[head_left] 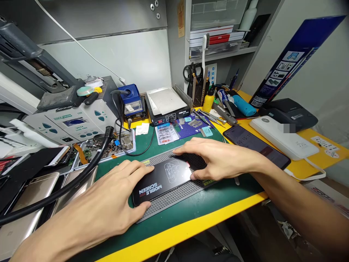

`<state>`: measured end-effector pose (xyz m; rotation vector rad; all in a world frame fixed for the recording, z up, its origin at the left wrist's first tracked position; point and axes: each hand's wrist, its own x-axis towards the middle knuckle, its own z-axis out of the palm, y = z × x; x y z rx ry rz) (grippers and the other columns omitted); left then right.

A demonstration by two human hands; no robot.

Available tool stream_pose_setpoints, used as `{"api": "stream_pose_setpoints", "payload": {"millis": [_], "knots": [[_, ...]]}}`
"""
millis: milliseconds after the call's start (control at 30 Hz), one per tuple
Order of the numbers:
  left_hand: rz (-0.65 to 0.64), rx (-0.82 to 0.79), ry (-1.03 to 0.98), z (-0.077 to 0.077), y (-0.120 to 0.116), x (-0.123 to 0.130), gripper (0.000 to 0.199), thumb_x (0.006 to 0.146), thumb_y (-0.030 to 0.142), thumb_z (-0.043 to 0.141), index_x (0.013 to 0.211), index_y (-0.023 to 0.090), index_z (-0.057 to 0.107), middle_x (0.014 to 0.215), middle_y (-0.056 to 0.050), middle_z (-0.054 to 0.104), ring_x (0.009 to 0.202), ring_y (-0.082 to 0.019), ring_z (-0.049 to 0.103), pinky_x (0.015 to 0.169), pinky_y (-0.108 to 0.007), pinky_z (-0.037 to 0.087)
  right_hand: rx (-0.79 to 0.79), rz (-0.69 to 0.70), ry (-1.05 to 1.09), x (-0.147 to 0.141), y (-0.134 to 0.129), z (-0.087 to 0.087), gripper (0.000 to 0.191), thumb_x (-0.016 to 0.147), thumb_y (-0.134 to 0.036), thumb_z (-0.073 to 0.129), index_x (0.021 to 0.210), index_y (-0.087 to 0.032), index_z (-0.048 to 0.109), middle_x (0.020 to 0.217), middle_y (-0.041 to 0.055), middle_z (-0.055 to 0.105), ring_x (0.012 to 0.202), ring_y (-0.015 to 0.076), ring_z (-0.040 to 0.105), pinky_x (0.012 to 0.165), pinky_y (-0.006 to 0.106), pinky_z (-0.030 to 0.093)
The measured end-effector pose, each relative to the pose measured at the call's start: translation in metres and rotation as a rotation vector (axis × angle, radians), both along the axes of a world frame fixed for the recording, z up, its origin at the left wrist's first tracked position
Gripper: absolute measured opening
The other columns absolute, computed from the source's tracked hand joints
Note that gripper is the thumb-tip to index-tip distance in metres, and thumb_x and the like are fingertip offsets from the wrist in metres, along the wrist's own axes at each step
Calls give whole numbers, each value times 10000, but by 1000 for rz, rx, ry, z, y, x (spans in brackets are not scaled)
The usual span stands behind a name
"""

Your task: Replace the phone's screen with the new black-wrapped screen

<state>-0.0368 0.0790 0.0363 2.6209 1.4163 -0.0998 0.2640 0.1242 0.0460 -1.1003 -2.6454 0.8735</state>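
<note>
A black phone-sized panel (160, 178) printed "MOBILE SCREEN" lies on a grey perforated mat (174, 197) over the green work surface. My left hand (120, 196) grips its left end, with the fingers at the far edge and the thumb at the near edge. Around the right end, my right hand (209, 158) is curved, its thumb touching the near corner and its fingertips at the far side of the mat. Part of the mat is hidden under my right hand.
A dark phone (256, 145) and a white power bank (283, 137) lie at the right. Behind are a heating plate (167, 103), tweezers, a yellow bottle (208, 99) and scissors. A soldering station (73, 120), a thick black cable (89, 173) and old phones occupy the left.
</note>
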Motion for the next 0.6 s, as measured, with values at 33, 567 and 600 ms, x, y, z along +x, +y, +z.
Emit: {"api": "stream_pose_setpoints", "payload": {"millis": [33,567,600], "knots": [[-5,12,-7,0,0,1,619,818,482,638,1392,275,532,1381,-61,595,1230,-290,596,1027,-452,519,2,2,2,0,0,0,683,825,-309,738,1464,-216,513,1315,73,632,1199,251,577,1000,352,469],[-140,445,-10,-15,-31,11,532,856,216,574,1371,102,506,1277,-194,582,1102,-336,614,876,-516,595,-310,-244,362,-8,1,-16,465,876,-372,697,1293,-171,652,1021,65,727,860,180,656,727,281,518],[-167,495,2,-15,-33,12,529,860,207,576,1369,80,511,1257,-213,585,1089,-349,612,859,-529,597,-390,-251,379,-7,2,-17,462,874,-397,699,1270,-160,663,950,56,721,803,169,644,689,275,509]]}}
